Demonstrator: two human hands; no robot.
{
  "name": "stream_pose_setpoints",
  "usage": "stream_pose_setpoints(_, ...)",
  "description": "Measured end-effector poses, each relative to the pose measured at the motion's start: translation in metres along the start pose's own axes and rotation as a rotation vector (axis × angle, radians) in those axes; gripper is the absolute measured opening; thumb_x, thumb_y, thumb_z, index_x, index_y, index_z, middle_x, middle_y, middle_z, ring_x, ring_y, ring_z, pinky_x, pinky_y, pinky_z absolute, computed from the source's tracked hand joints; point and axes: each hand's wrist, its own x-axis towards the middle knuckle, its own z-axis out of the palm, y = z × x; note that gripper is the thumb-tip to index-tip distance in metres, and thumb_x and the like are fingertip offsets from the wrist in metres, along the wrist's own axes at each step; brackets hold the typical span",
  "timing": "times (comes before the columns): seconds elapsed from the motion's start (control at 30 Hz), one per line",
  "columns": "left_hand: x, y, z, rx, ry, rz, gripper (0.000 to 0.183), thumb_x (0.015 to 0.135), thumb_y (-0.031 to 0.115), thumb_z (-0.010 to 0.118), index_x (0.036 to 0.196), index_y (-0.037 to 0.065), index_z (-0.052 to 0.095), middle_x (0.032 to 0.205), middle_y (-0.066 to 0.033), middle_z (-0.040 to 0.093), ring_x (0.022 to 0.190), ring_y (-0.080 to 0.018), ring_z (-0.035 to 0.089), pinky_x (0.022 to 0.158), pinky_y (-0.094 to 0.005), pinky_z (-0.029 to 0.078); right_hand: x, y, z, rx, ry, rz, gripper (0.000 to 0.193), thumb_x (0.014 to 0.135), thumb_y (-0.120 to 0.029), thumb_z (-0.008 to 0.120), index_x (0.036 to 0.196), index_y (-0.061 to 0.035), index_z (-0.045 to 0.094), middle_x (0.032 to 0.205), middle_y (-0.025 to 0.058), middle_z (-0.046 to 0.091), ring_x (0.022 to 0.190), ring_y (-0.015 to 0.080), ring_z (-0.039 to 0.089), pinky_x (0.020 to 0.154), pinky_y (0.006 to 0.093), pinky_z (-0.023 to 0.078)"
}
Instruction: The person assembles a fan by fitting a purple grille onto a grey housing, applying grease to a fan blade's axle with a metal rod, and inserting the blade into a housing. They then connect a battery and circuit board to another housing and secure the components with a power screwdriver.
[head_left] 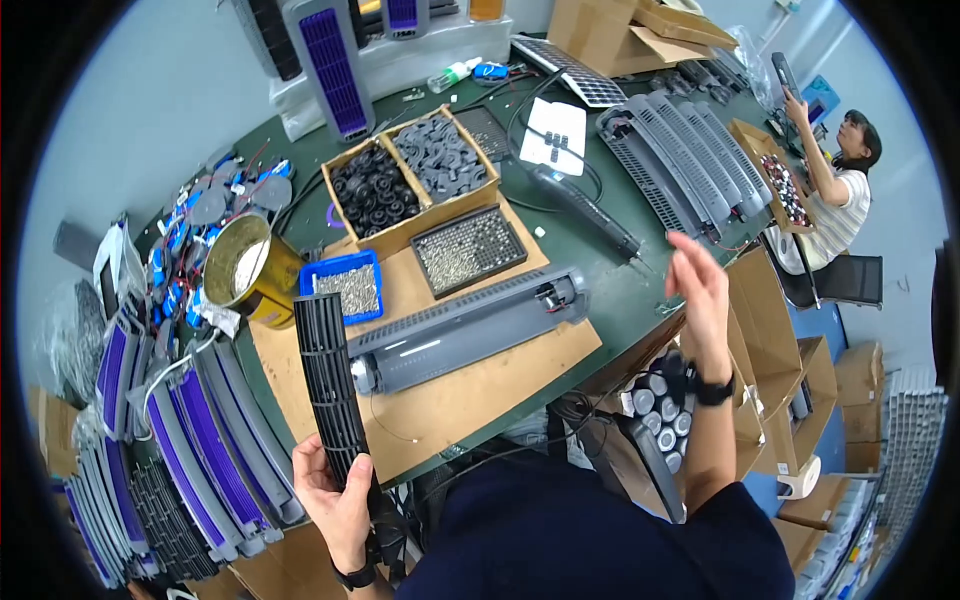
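My left hand (338, 490) grips the lower end of a long black slotted fan wheel (330, 370), which stands nearly upright at the table's near edge. Just right of it lies a long grey plastic housing (465, 335) on a sheet of brown cardboard (500, 390); a small silvery part shows at its left end. My right hand (702, 290) is raised past the table's right edge, fingers stretched out and nothing visible in them. Nearest to it on the table is a dark electric screwdriver (590, 212) with its cable.
Behind the housing sit a black tray of small metal parts (470, 250), a blue tray (342, 285) and a divided box (430, 213) of black and grey pieces. A yellow tin (270, 290) stands left. Grey housings (680, 160) lie far right, near a seated person (845, 190).
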Motion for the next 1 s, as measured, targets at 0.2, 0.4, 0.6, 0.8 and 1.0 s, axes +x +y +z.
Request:
stream_pose_setpoints(0.2,0.002,0.006,0.002,0.038,0.037,0.050,0.047,0.077,0.003,0.075,0.115,-0.001,0.047,0.092,-0.0024,0.055,0.081,-0.0090,0.053,0.074,-0.0219,0.044,0.128,0.015,0.023,-0.501,-0.153,-0.342,0.030,0.090,-0.010,0.055,0.117,-0.0001,0.064,0.098,0.0140,0.063,0.086,0.0205,0.060,0.079,0.0310,0.047)
stream_pose_setpoints(0.4,-0.009,-0.002,-0.018,0.012,0.167,0.039,0.045,0.081,0.000,0.072,0.118,-0.001,0.047,0.098,-0.0031,0.060,0.081,-0.0071,0.054,0.072,-0.0202,0.043,0.198,0.043,0.078,-0.764,-0.431,-0.223,0.035,0.086,-0.003,0.046,0.113,0.0005,0.068,0.097,0.0262,0.067,0.092,0.0342,0.065,0.085,0.0378,0.049)
stream_pose_setpoints(0.6,-0.011,0.002,-0.026,0.026,0.232,-0.001,0.041,0.085,0.001,0.069,0.121,-0.002,0.047,0.101,-0.0028,0.059,0.085,-0.0070,0.053,0.075,-0.0200,0.042,0.221,0.101,0.073,-0.970,-0.469,-0.177,0.036,0.081,0.001,0.052,0.112,-0.0012,0.069,0.098,0.0271,0.067,0.095,0.0363,0.066,0.086,0.0376,0.051)
stream_pose_setpoints(0.8,0.001,-0.002,-0.021,-0.006,0.190,-0.008,0.042,0.083,0.001,0.071,0.118,-0.001,0.047,0.098,-0.0029,0.061,0.081,-0.0063,0.054,0.070,-0.0191,0.043,0.221,0.106,0.066,-0.951,-0.439,-0.174,0.033,0.074,0.007,0.058,0.103,-0.0005,0.072,0.093,0.0248,0.068,0.091,0.0358,0.067,0.083,0.0382,0.052)
stream_pose_setpoints(1.0,0.004,0.003,-0.013,0.048,0.149,0.019,0.046,0.080,0.001,0.073,0.117,-0.002,0.047,0.098,-0.0043,0.060,0.083,-0.0090,0.055,0.075,-0.0221,0.045,0.216,0.111,0.063,-1.011,-0.362,-0.267,0.022,0.073,0.003,0.068,0.094,0.0001,0.074,0.088,0.0237,0.069,0.087,0.0356,0.069,0.080,0.0386,0.055)
